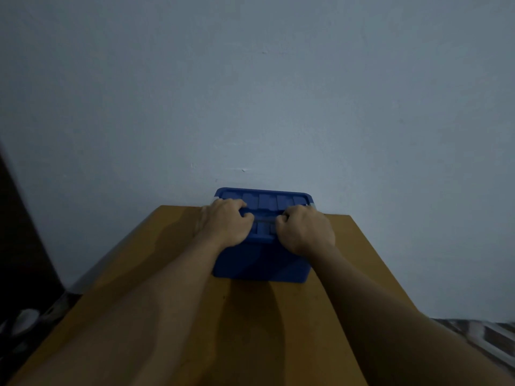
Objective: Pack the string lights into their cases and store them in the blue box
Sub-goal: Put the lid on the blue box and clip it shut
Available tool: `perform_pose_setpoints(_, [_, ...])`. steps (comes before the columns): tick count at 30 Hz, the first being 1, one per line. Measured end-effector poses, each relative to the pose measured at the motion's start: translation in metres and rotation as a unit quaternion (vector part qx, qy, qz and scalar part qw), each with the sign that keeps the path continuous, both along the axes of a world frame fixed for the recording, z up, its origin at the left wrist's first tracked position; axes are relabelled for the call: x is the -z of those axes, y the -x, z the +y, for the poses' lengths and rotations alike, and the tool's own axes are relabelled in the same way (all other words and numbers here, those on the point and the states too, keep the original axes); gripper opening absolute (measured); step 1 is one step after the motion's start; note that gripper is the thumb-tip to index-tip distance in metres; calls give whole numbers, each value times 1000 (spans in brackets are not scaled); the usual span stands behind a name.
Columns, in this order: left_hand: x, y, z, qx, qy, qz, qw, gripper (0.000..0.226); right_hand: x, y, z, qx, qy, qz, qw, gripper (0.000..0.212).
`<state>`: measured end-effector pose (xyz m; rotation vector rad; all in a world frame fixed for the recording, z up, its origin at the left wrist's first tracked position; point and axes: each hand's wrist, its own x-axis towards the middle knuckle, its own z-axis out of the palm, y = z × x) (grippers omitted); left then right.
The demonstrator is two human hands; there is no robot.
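Box [262, 260] sits lidded at the desk's [167, 274] far edge, against the wall [250, 107]. Left hand [225, 221] and right hand [305, 229] each grip the lid handle [264, 217], likely to lift or latch it.

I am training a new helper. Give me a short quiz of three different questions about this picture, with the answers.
1. True or false: the lid of the blue box is off.
2. What do the left hand and the right hand grip? A) a string light B) the grey handle on the lid C) a light case
3. Fill in: the blue box stands on the ___.
Key: 1 false; 2 B; 3 table.
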<state>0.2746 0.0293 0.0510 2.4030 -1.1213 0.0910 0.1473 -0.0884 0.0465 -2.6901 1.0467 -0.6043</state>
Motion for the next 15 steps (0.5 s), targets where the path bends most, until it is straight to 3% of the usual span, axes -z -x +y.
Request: perform_pose_setpoints(15, [11, -11, -7, 10, 8, -8, 1000, 47, 0, 0, -6, -35, 19, 49, 998, 36])
